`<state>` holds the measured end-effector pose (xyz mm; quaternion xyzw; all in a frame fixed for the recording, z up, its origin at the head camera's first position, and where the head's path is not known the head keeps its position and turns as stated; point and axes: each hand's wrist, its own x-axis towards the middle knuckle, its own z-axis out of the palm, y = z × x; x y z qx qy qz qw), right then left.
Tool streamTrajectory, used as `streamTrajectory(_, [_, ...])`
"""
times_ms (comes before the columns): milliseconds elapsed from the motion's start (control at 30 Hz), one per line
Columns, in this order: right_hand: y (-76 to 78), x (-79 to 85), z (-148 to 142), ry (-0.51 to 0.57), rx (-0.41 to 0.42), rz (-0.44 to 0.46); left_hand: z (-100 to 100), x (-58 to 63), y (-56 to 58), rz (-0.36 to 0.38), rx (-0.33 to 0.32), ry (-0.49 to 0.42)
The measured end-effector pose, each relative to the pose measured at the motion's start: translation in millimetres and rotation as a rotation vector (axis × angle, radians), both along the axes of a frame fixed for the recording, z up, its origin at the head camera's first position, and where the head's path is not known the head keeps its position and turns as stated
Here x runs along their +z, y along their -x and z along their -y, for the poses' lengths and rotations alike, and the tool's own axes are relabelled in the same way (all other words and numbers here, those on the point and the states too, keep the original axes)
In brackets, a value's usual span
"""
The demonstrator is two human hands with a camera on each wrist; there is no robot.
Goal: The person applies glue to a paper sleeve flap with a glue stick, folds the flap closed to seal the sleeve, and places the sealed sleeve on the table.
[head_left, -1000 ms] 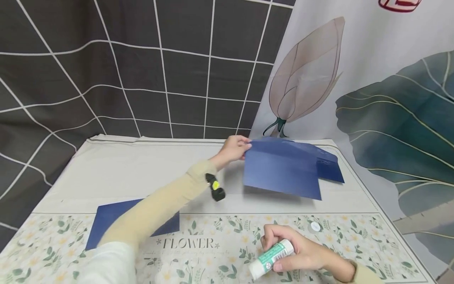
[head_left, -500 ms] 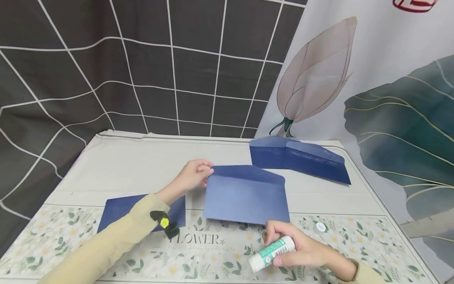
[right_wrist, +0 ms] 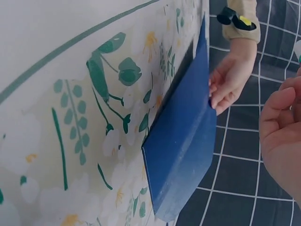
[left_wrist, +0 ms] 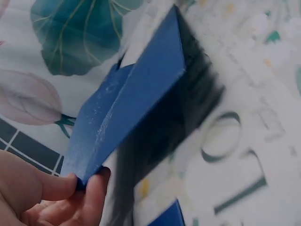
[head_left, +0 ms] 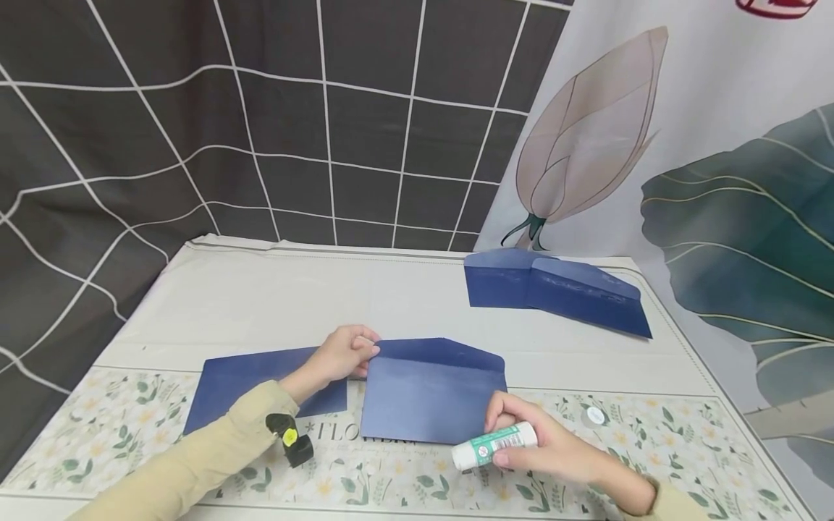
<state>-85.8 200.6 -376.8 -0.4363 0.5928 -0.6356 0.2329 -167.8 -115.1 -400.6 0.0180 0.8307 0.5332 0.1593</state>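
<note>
My left hand [head_left: 342,353] pinches the upper left corner of a blue envelope [head_left: 430,401], its pointed flap unfolded at the far side. In the left wrist view, thumb and fingers grip the edge of this envelope [left_wrist: 141,89], and whitish streaks run along its fold. Its near edge is lifted off the table, with a shadow below. My right hand [head_left: 554,445] holds a white and green glue stick [head_left: 490,446] beside the envelope's lower right corner. Only a sliver of the stick shows in the right wrist view, at the edge past the fingers of the right hand [right_wrist: 284,127].
Another blue envelope [head_left: 244,383] lies at the left, partly under the left forearm. Two more envelopes, the nearer one [head_left: 589,300] overlapping the other [head_left: 498,286], lie flaps unfolded at the back right. A small round white piece [head_left: 595,414] sits on the floral tablecloth [head_left: 658,449].
My left hand has brought the envelope from the back right pile toward me and lowered it near the table's middle. The right hand keeps the glue stick, now tilted flatter.
</note>
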Motion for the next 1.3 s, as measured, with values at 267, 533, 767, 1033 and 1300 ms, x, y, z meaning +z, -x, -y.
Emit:
streamTrajectory(267, [-0.3,0.6,2.3,-0.099,-0.081,0.025,1.5,-6.5,-6.4,-0.177,-0.030,0.212])
streamTrajectory(533, [19.5,2.1,13.2,-0.319,-0.401,-0.094,-8.7,-1.7,-65.8,-0.635,-0.190,0.509])
streamTrajectory(767, [51.9,23.7,50.6,-0.574,-0.695,-0.300,-23.4,1.7,-102.8,-0.672,-0.553,0.627])
streamTrajectory(1033, [74.8,29.3,100.6,-0.637,-0.625,-0.625,-31.2,-8.3,-105.2,-0.642,-0.721,0.779])
streamTrajectory(1300, [89.8,15.4,119.5,-0.589,-0.602,-0.698,-33.1,-13.4,-104.5,-0.609,-0.736,0.755])
